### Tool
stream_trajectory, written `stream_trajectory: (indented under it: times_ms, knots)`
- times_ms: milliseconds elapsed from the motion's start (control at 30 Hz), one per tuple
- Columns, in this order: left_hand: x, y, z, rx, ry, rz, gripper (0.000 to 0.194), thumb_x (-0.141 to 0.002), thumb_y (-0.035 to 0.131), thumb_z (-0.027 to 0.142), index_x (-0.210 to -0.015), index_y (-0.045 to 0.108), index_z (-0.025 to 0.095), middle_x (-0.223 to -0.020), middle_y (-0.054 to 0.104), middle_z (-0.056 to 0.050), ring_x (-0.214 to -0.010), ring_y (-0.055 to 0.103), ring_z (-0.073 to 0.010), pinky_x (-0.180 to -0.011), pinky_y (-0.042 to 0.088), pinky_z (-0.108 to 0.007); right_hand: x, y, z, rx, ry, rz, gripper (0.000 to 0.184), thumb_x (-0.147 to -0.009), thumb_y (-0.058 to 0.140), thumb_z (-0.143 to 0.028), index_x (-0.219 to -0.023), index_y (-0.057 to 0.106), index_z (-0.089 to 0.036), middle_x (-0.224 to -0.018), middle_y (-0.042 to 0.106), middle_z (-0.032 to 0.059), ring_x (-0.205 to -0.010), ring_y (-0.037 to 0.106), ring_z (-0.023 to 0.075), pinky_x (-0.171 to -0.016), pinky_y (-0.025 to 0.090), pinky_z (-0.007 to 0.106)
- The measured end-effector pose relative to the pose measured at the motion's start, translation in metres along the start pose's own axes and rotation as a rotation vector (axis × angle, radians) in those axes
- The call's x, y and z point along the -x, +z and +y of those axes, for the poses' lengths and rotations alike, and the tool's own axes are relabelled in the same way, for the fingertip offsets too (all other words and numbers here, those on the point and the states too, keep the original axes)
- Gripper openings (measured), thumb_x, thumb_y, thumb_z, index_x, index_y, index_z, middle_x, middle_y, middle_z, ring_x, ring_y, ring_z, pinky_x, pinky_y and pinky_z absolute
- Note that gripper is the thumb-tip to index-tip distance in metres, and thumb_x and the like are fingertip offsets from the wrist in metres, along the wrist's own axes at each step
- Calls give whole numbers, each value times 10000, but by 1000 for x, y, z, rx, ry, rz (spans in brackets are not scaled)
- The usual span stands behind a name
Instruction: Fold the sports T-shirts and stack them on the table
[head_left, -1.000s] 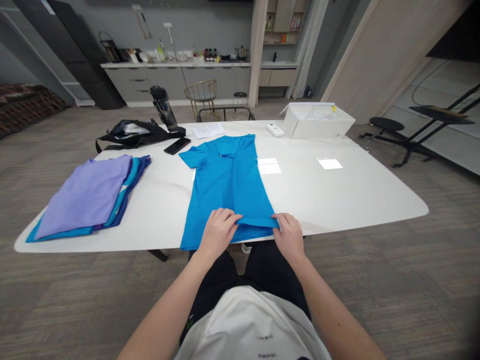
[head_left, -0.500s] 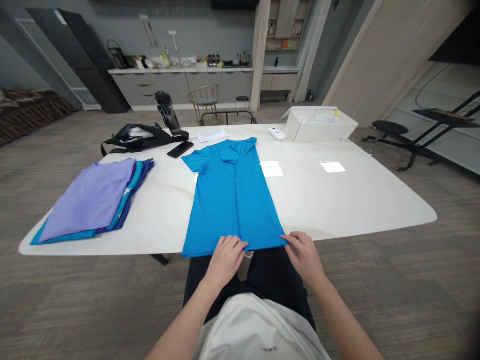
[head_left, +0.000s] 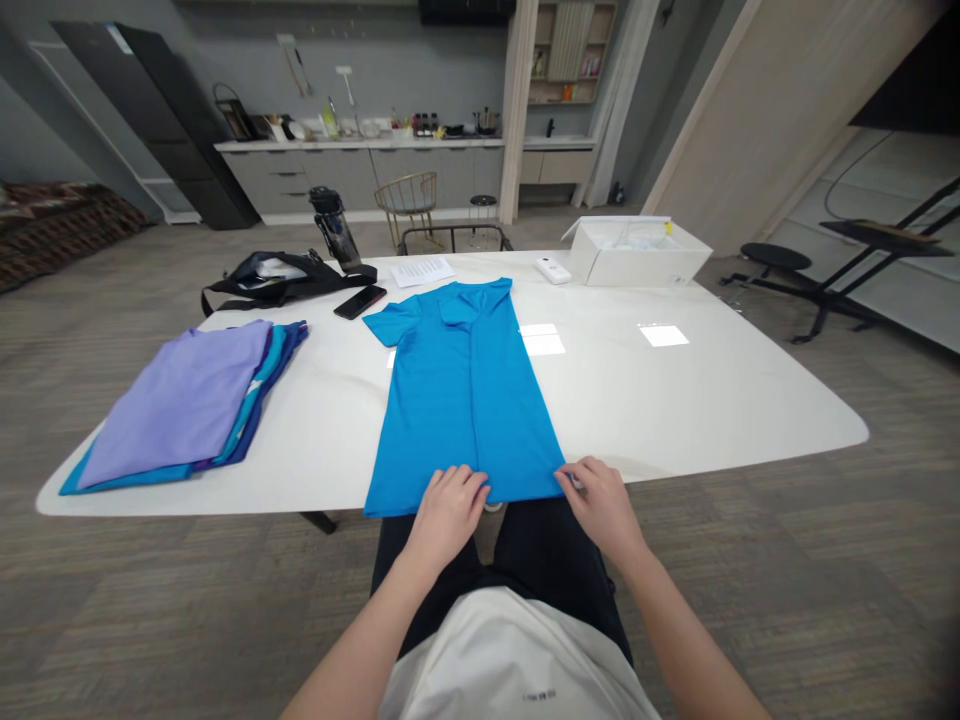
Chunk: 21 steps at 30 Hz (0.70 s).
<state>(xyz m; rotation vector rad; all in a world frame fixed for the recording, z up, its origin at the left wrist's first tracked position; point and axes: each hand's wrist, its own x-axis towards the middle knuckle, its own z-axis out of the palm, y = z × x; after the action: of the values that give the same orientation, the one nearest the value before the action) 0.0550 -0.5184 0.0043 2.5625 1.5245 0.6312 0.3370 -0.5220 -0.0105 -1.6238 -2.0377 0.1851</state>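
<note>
A bright blue T-shirt (head_left: 439,400) lies on the white table (head_left: 675,400), its right side folded inward lengthwise and one short sleeve out to the left. Its hem runs along the near table edge. My left hand (head_left: 451,510) pinches the hem near the inner edge of the folded panel. At the hem's right corner, my right hand (head_left: 598,500) grips the cloth between thumb and fingers. To the left is a stack of folded clothes, with a lilac garment (head_left: 180,405) on top and blue and teal ones beneath.
Along the table's far side are a black bag (head_left: 270,275), a dark bottle (head_left: 335,228), a phone (head_left: 361,302), a printed sheet (head_left: 422,271), a small white device (head_left: 553,270) and an open white box (head_left: 637,255). A chair back stands behind the table.
My right hand has shifted slightly left at the hem's corner, and my left hand slightly left too. The shirt lies nearly as before; the view has moved a little.
</note>
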Motion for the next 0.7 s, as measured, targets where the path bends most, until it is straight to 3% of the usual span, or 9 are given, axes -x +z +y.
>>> stream_trajectory:
  times_ms: [167,300,400,500,600,700]
  knots:
    - [4,-4,-1,90,24,-82,204,-1051,492,283,-1095,690,260,-944,715,-36,-903,667,-212,-831,468,-388,-8,-4,-1,-26,22,-75,255,-1035,497,-392,-964,697,-251,-836,679,41,-804,646,229,-778,438,386]
    - [-24,-20,-26,172,-17,-68,225,-1055,489,328,-1125,691,259,-1028,738,-37,-985,684,-207,-880,484,-362,-48,-9,-2,-111,-5,-113,274,-1024,508,-425,-969,713,-251,-786,665,32,-737,632,216,-744,444,367]
    - [-68,-33,-67,148,-113,-62,228,-1038,501,332,-1097,706,253,-1003,733,-36,-923,689,-206,-823,494,-333,-103,-5,-5,-152,-32,-229,270,-1003,516,-421,-966,726,-256,-804,685,32,-723,629,207,-689,444,336]
    - [-121,-42,-122,74,-243,-38,238,-1013,503,322,-1076,719,244,-989,728,-50,-893,685,-215,-793,491,-320,-170,9,-13,-185,-101,-323,262,-985,530,-407,-961,741,-252,-833,706,29,-737,632,197,-665,433,308]
    - [-172,-48,-183,-41,-434,18,266,-998,483,309,-1122,707,238,-1074,728,-77,-980,683,-238,-829,494,-325,-240,35,-26,-212,-183,-365,226,-969,565,-360,-937,755,-241,-796,704,13,-724,623,179,-653,405,284]
    - [-215,-50,-240,-129,-618,-9,320,-997,445,303,-1207,676,231,-1211,706,-108,-1084,666,-266,-868,499,-346,-307,69,-41,-235,-210,-399,180,-949,609,-319,-931,765,-230,-765,705,2,-706,621,164,-639,382,268]
